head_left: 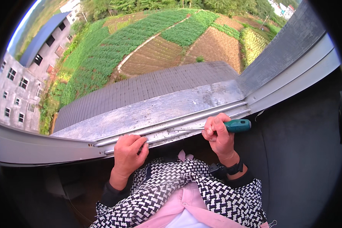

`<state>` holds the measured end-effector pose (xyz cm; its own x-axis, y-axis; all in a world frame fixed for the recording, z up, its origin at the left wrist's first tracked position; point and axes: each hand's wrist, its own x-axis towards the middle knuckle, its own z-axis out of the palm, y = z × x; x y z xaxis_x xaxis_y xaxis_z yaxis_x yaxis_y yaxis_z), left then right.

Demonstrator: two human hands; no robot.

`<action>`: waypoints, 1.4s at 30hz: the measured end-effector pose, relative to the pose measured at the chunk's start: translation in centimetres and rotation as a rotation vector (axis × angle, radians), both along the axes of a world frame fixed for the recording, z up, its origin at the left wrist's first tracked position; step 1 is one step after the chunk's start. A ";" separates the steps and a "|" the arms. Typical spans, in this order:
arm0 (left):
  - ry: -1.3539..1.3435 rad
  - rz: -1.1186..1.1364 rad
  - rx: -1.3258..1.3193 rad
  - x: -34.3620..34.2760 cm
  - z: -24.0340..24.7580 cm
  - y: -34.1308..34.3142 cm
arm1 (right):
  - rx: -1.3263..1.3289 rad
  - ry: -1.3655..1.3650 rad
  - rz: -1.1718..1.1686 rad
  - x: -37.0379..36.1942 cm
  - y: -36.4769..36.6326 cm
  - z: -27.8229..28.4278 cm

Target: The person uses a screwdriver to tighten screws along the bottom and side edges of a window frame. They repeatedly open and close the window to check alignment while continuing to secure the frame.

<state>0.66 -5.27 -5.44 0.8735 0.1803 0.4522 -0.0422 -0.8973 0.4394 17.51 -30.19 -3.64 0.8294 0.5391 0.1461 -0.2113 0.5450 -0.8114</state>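
A screwdriver [231, 126] with a teal-green handle is clamped in the grip of the right hand [217, 136], the fingers being curled fully round the handle so that only its butt end is left showing to the right of the fist. The thin metal shaft is laid almost level and is pointed to the left, its tip being set against the aluminium window track [171, 129] that is run along the bottom of the open window frame. The left hand [128, 152] is placed palm down on the same track, further to the left and well apart from the screwdriver; its fingers are bent over the inner rail and pressed onto it, nothing loose being held between them. A dark wristband [231, 168] is worn on the right wrist, and both forearms are covered by sleeves in a black-and-white woven pattern [171, 190]. Beyond the track a weathered grey sill [155, 108] is seen, then a corrugated roof [152, 85] below it, with ploughed and planted fields [159, 41] behind and a grey multi-storey building [21, 89] at the far left.
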 end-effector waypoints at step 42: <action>0.063 -0.248 -0.130 0.3 -0.2 2.3 | -0.195 -0.011 0.035 4.4 -7.1 3.1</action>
<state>1.00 -2.96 -5.61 0.9238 0.0109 0.3827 -0.2220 -0.7992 0.5586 21.87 -37.27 -0.50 0.8086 0.5867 0.0447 -0.2180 0.3694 -0.9033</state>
